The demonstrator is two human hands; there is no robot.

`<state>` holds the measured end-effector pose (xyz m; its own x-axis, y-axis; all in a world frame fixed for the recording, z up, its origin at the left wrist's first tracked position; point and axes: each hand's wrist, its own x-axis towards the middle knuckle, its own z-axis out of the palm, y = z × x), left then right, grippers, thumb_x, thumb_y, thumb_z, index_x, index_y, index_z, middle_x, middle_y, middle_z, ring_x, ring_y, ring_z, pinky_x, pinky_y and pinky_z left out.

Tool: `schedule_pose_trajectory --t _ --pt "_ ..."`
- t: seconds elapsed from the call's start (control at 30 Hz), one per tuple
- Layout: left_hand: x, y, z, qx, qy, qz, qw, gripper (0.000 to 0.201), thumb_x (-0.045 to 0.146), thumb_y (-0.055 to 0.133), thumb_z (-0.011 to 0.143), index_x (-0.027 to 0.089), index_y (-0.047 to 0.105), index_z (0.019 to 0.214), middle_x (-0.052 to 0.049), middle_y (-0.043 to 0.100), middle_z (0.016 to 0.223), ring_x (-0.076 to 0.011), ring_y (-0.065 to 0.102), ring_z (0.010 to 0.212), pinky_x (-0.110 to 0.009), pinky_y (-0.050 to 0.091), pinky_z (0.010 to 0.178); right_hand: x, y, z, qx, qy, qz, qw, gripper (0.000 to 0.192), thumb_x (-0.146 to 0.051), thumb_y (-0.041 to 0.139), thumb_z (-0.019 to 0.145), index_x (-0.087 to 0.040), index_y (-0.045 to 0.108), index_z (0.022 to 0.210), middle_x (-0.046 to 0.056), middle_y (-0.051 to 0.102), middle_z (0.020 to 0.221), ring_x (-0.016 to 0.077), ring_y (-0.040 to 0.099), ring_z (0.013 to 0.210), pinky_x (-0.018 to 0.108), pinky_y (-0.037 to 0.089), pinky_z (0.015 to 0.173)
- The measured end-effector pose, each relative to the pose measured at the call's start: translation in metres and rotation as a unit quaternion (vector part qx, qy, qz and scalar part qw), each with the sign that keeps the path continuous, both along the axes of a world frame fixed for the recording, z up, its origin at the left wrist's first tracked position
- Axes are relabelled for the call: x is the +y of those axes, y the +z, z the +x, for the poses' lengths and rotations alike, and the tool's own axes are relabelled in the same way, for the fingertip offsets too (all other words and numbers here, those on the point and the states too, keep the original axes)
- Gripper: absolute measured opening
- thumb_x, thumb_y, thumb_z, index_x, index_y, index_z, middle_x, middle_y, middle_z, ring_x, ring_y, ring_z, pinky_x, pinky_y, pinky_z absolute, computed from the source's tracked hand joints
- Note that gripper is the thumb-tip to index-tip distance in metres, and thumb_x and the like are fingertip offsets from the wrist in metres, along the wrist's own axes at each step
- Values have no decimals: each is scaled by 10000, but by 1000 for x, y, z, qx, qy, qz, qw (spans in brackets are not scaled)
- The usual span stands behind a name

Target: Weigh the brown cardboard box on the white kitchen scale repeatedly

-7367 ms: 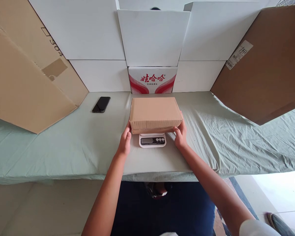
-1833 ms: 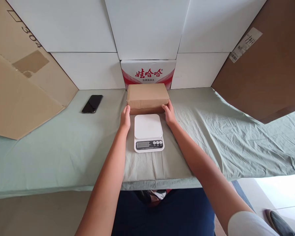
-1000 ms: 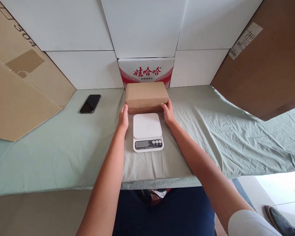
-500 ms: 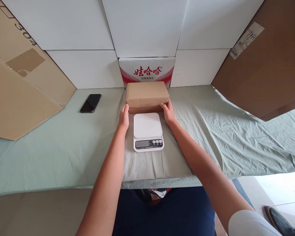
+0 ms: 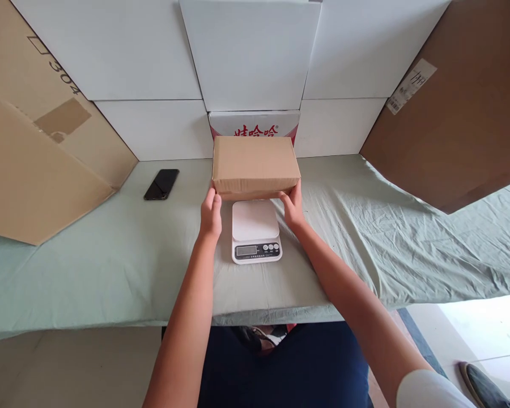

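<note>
Nearest, my left hand and right hand grip the plain cardboard box by its lower corners, held over the white scale; behind, a red-lettered carton, and "304" on cardboard.

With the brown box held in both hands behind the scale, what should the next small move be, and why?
Probably bring the cardboard box a little toward the person and lower it flat onto the white scale. The left hand and right hand grip its near lower corners, it seems lifted off the cloth, its front edge already overhangs the scale's bare platform, and the display faces the person.
</note>
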<state>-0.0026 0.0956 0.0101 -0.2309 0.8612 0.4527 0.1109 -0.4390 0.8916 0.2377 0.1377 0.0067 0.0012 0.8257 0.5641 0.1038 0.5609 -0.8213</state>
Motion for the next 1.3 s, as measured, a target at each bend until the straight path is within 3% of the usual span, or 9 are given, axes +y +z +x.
schedule_pose_trajectory --t 0.1,0.2,0.4,0.83,1.1,1.3 --pt "-33 2 1 -2 2 19 1000 739 768 452 935 229 628 1409 -133 697 1368 -327 586 1402 -409 445 1174 -28 1 6 -18 1 11 1000 877 -754 545 878 -335 289 1605 95 437 1651 350 395 1551 564 318 1315" --pt "-66 -8 3 -20 -16 18 1000 784 781 465 915 234 604 1458 -137 687 1411 -348 556 1444 -436 455 1183 -56 -6 15 -25 7 7 1000 883 -739 574 877 -367 268 1617 61 413 1679 338 293 1620 563 205 1367" --pt "-108 -31 9 -34 -29 -11 999 828 791 474 898 229 584 1497 -155 646 1488 -375 529 1476 -500 433 1221 -91 -20 25 -7 15 -18 1000 868 -702 586 889 -385 262 1629 42 440 1678 310 277 1639 556 269 1354" --pt "-107 -32 7 -24 -27 -43 998 812 799 441 911 240 586 1482 -150 653 1487 -359 436 1550 -476 463 1191 -91 -21 22 -10 13 -27 999 838 -650 602 906 -348 297 1627 33 415 1701 306 229 1659 556 193 1383" --pt "-105 -35 7 -26 -39 -31 998 828 763 439 944 188 521 1534 -175 592 1553 -344 490 1511 -464 402 1232 -91 -20 21 -8 21 -19 1000 913 -662 603 912 -322 212 1663 31 368 1731 284 166 1679 534 176 1390" --pt "-105 -34 7 -22 -42 -27 999 854 774 434 936 186 502 1552 -175 593 1552 -348 489 1512 -463 413 1224 -88 -23 21 -3 20 -4 1000 850 -616 616 928 -360 250 1651 6 389 1719 275 204 1671 530 202 1388"
